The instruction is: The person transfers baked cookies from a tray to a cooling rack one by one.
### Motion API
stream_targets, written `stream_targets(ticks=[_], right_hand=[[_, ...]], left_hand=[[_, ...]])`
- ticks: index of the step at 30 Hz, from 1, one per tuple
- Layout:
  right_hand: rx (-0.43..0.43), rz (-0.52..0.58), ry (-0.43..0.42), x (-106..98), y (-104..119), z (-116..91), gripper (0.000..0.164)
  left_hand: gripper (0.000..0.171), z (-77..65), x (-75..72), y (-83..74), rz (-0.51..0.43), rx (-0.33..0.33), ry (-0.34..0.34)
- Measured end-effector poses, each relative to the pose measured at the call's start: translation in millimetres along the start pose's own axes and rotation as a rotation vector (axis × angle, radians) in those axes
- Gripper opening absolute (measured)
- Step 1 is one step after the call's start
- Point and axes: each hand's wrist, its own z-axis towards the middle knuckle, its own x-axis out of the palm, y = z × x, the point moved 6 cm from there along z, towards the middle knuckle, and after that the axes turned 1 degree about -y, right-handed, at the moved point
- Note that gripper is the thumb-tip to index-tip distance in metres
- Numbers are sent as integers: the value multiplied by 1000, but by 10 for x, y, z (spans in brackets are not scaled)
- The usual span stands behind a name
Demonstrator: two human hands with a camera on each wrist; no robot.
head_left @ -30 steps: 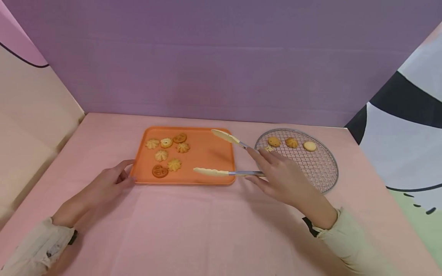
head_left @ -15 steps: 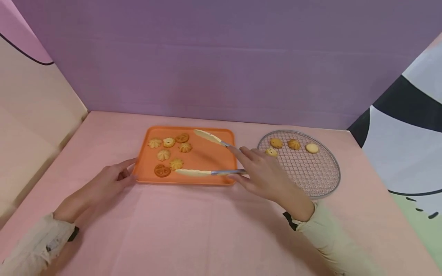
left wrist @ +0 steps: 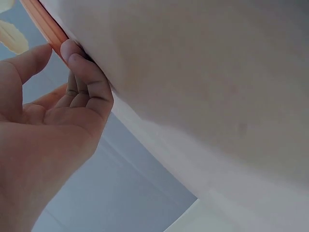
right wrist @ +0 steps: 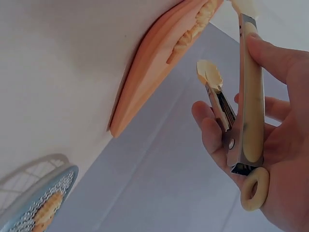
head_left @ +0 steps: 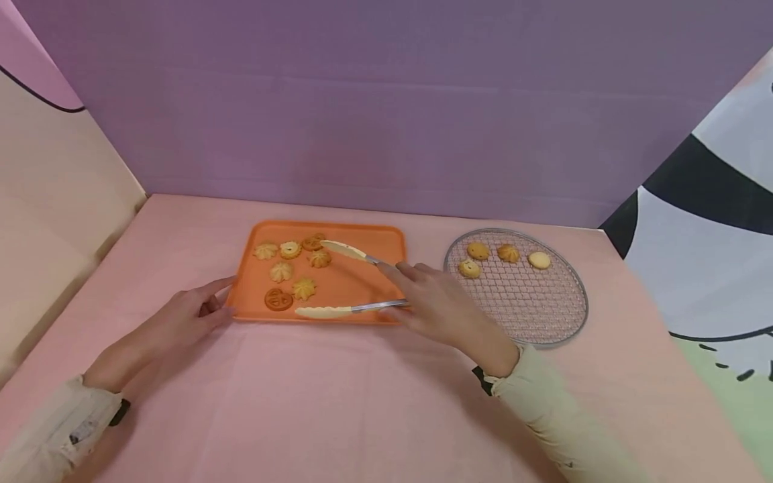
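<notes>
On the orange tray (head_left: 368, 282), several cookies lie in the left half, among them a flower-shaped cookie (head_left: 304, 288) and a browner round cookie (head_left: 278, 299). My left hand (head_left: 187, 318) pinches the tray's left edge; the left wrist view shows thumb and fingertips at the rim. My right hand (head_left: 431, 302) grips a pair of tongs (right wrist: 252, 96) with cream tips, thumb along one arm and fingers around the other. The tongs are spread wide over the tray, with no cookie between their tips. Their far tip (head_left: 343, 249) overlaps a cookie (head_left: 313, 242) at the back.
Right of the tray lies a round wire cooling rack (head_left: 531, 302) with several cookies near its back edge, including a smooth pale cookie (head_left: 539, 260). A purple wall (head_left: 386, 121) rises behind the pink tabletop (head_left: 314, 402).
My right hand has carried the spread tongs left from near the rack to over the tray's cookies. The left hand stays at the tray's edge.
</notes>
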Motion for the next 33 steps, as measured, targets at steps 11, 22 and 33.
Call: stream_targets(ticks=[11,22,33], right_hand=[[-14,73,16,170,0,6,54],[-20,116,20,241,92,56,45],[0,129,21,294,130,56,42]], left_hand=[[57,6,33,-23,36,14,-17],[60,-24,0,-14,21,-18,-6],[59,-16,10,-17,35,-12,-5]])
